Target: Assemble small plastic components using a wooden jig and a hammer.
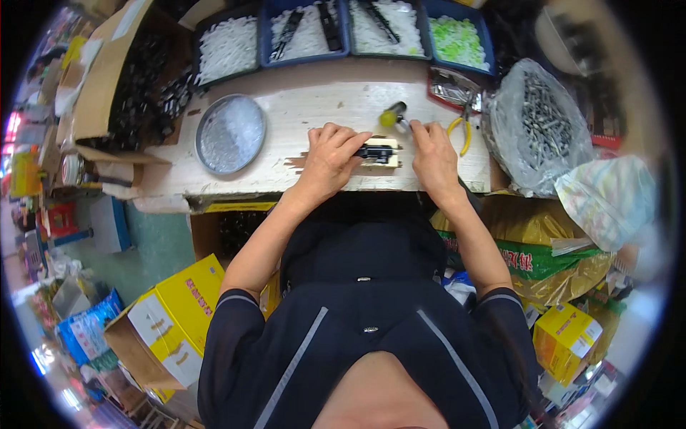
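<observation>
My left hand [330,159] is closed on a slim black part [374,151], holding it against a small cream block [389,160] on the worktable. Its fingertips cover the left end of the part. Just to the right, my right hand [434,159] is closed around the handle of what looks like a small mallet [393,115]. The mallet's head has a yellow-green end and a dark end, and it is held above the table beyond the block. My fingers hide most of the handle.
Yellow-handled pliers [466,136] lie right of my right hand, beside a clear bag of metal parts [543,118]. A round metal dish [231,134] stands to the left. Bins of small white pieces [227,51] and green pieces [457,41] line the back. A cardboard box [107,79] holds black parts.
</observation>
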`<state>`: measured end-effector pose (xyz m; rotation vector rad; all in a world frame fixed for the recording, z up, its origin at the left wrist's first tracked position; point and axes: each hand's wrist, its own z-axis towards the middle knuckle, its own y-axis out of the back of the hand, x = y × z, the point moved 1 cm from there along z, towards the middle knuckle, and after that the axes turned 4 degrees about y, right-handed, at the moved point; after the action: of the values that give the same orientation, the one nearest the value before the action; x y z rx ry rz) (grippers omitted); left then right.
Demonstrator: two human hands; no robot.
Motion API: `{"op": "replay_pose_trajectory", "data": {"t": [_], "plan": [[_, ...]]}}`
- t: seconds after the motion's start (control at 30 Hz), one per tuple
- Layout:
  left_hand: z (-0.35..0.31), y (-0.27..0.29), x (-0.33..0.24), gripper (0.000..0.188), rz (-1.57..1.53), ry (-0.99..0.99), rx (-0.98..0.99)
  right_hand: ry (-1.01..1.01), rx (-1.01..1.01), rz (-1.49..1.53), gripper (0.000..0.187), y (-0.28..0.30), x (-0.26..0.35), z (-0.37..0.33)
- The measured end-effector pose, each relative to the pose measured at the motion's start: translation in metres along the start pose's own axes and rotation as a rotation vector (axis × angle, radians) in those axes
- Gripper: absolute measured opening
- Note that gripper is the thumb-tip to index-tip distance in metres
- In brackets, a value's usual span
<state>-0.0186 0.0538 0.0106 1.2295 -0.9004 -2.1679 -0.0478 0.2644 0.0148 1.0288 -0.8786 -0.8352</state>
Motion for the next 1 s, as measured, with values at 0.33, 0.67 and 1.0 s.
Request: {"op": "replay_pose_trajectory", "data": {"t": [0.33,0.67,1.0], "plan": [[0.009,0.021,0.006,0.033,-1.458,0.671,-0.118,-0.389,-0.035,-0.267,0.036,0.001,-0.054,0.008],[-0.012,0.026,-0.006,0.033,-1.43,0.685,-0.133,-0.117,-0.019,0.507,0.02,0.032,-0.019,0.0],[-0.03,0.031,-0.018,0.024,-1.054,0.731,-0.15,0.336,0.196,0.61,0.016,0.035,0.06,0.002]]}}
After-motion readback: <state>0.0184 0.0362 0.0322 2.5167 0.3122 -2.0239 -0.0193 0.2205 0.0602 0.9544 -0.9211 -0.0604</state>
